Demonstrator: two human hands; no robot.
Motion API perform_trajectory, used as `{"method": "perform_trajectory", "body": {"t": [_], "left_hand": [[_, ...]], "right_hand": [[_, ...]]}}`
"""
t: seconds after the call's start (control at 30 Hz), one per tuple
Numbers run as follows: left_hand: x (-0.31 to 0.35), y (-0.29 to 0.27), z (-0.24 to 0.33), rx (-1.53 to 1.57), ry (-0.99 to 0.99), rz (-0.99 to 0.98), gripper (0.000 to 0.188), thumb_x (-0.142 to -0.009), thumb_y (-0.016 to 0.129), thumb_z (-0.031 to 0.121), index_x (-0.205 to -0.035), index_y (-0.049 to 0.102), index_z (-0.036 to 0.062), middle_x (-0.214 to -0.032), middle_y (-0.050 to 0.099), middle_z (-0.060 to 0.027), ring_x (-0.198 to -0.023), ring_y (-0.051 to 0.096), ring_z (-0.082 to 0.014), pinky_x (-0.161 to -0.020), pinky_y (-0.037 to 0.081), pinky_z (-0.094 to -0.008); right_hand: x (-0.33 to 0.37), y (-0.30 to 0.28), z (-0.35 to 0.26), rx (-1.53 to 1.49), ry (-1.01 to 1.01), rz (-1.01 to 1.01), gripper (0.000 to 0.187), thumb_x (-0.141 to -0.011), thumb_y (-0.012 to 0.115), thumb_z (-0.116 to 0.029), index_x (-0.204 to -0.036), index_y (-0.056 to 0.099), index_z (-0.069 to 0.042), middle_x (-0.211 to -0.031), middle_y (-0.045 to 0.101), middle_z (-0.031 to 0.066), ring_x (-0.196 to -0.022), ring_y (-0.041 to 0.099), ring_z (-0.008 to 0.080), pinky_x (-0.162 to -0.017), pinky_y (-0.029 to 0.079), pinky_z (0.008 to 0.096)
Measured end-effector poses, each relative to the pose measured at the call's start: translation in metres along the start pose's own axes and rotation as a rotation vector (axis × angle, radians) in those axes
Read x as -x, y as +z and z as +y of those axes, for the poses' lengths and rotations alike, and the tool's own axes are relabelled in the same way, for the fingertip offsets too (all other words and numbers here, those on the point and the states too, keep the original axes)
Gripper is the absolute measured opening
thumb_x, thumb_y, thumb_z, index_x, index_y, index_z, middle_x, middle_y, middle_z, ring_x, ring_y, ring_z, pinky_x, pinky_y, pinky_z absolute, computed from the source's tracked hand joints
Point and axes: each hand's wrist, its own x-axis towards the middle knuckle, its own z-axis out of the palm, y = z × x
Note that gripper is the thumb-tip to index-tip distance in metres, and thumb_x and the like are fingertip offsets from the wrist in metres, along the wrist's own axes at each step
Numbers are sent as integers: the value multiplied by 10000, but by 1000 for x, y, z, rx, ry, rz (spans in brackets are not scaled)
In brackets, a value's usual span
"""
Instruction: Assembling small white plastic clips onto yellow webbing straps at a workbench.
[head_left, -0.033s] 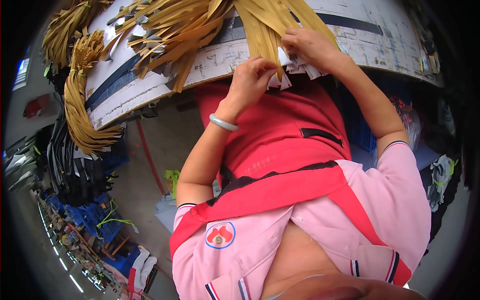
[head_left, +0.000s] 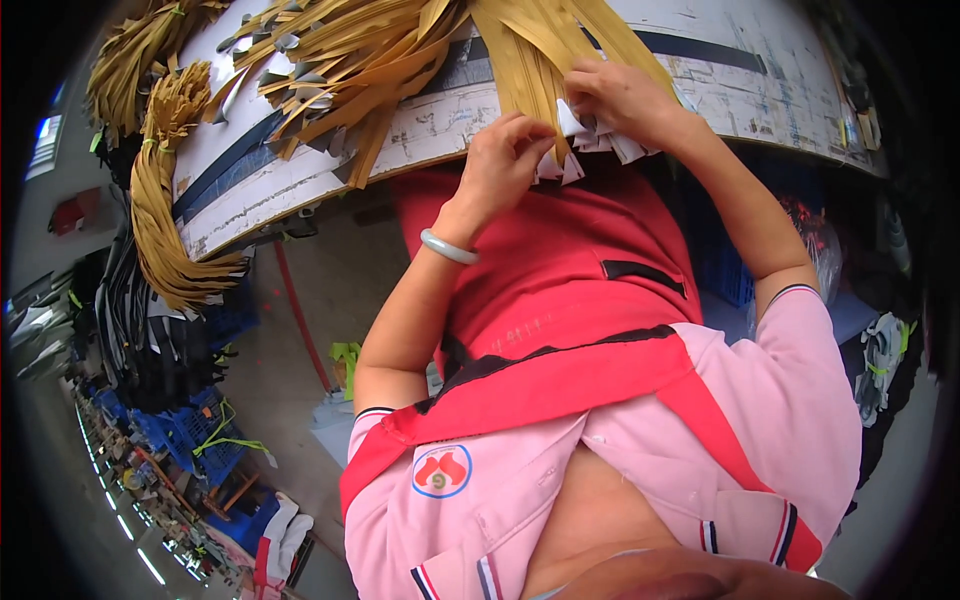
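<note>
A bundle of long mustard-yellow strips [head_left: 525, 65] with white-grey ends [head_left: 568, 118] fans down over the near edge of the worktable [head_left: 425, 125]. At its left side, my left hand [head_left: 500, 165] is closed, thumb and fingertips drawn together beside the strips. What lies between them is too small to make out. Resting on the bundle from the right, my right hand [head_left: 625, 100] has its fingers curled down and closed on a yellow strip just above a white end. The palm hides part of the strips.
More yellow strips [head_left: 370, 60] with grey ends are heaped on the table's left. A tied yellow bundle [head_left: 155, 190] hangs over its left edge, near dark hanging strips [head_left: 150, 330]. Blue crates [head_left: 205, 435] stand lower left. A red apron [head_left: 560, 260] touches the table's near side.
</note>
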Motion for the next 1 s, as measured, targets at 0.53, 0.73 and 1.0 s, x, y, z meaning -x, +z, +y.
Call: {"method": "perform_trajectory", "body": {"t": [0.53,0.73,1.0], "left_hand": [[-26,-37,10,476,189,248,101,-861,701,-4,-939,636,-1,-950,650,-48,-875,614,-110,-809,500,-238],[-24,-45,-5,779,81,204,105,-859,697,-30,-935,634,8,-913,645,-3,-835,598,-66,-757,489,-211],[-24,-63,-15,833,-16,106,94,-898,687,64,-934,609,24,-892,653,-21,-803,603,-86,-744,483,-228]], "right_hand": [[-36,3,-35,-1192,44,11,139,-957,627,-169,-925,559,-51,-864,555,2,-727,568,68,-612,483,216],[-49,4,-45,-1174,69,43,179,-953,645,-211,-962,571,-48,-780,565,-11,-663,558,52,-591,480,206],[-69,-11,-36,-909,14,-255,336,-868,728,-320,-1032,635,-42,-898,639,22,-792,597,113,-681,492,261]]}}
